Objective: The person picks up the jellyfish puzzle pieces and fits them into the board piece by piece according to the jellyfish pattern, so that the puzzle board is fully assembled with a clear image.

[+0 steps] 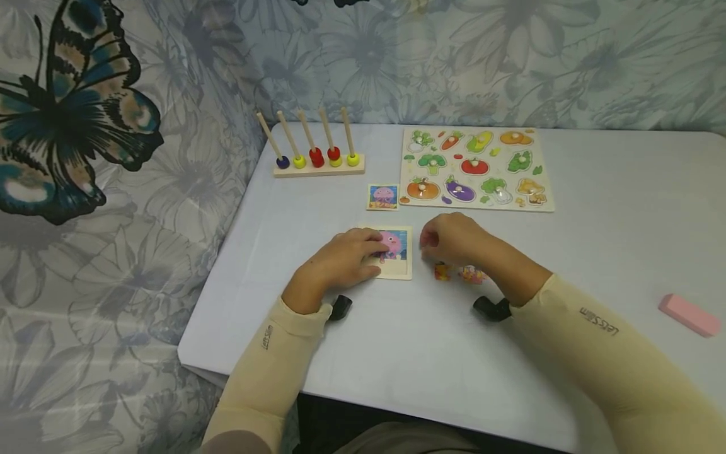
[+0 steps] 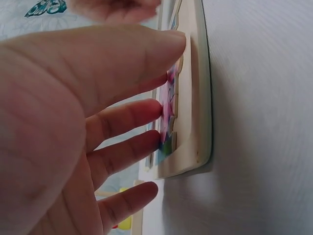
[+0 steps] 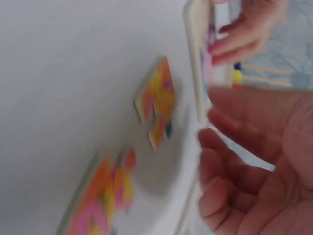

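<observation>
Working at the centre of the head view on a puzzle tray [image 1: 396, 269]: upper part filled in pink and blue, lower strip bare wood. Steadying it from the left with the left hand [image 1: 343, 260], fingers straight and spread over the picture, thumb by the bare strip. Poised right of centre with the right hand [image 1: 454, 239], fingers curled, thumb and index close together; cannot tell whether pinching anything.

Lying just below the right hand, picture up: a smaller piece [image 1: 442, 272] in orange and yellow and, to its right, a larger piece [image 1: 472, 274] in pink and orange, possibly more than one.

Judged as step in hand: filling the bare strip. Press lightly, straight down, on the set part; avoid pushing sideways. Lift the thumb clear of the strip for room. Take each piece by its edges, leaving the underside free. Compare colours with the lower edge of the picture card [image 1: 382, 197], upper centre. Align with the wavy edge first, then lower flat. If catching, lift and turn rather than force. Finish by pressing level with the neighbours.
</observation>
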A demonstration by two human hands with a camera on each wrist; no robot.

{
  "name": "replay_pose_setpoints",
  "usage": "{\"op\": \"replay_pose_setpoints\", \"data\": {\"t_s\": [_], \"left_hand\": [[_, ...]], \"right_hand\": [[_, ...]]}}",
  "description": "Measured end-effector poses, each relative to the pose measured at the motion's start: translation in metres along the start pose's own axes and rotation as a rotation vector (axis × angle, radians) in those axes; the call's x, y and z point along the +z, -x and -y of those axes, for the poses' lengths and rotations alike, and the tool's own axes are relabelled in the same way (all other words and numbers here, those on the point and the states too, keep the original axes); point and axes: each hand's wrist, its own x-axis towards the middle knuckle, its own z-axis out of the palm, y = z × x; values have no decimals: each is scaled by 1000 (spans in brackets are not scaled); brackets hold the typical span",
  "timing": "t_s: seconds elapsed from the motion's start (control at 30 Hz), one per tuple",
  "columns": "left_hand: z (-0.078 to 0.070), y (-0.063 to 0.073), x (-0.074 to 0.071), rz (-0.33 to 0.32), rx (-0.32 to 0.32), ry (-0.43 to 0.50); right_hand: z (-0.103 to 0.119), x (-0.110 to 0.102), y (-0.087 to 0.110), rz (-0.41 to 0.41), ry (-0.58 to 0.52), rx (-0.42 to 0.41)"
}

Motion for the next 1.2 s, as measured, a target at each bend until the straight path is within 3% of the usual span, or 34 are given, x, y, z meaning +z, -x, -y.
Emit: {"op": "replay_pose_setpoints", "data": {"t_s": [0.2, 0.53, 0.73, 1.03, 1.2], "left_hand": [[5, 0, -3, -3, -3, 31], [19, 14, -12, -53, -82, 77], [23, 16, -13, -20, -123, 72], [27, 13, -10, -35, -95, 104], [27, 12, -9, -34, -63, 145]], "right_hand": [[-13, 2, 20, 83, 65, 6], [-11, 12, 19, 6, 58, -40], [9, 14, 15, -24, -1, -78], [56, 38, -5, -107, 60, -297], [68, 48, -13, -162, 148, -411]]}}
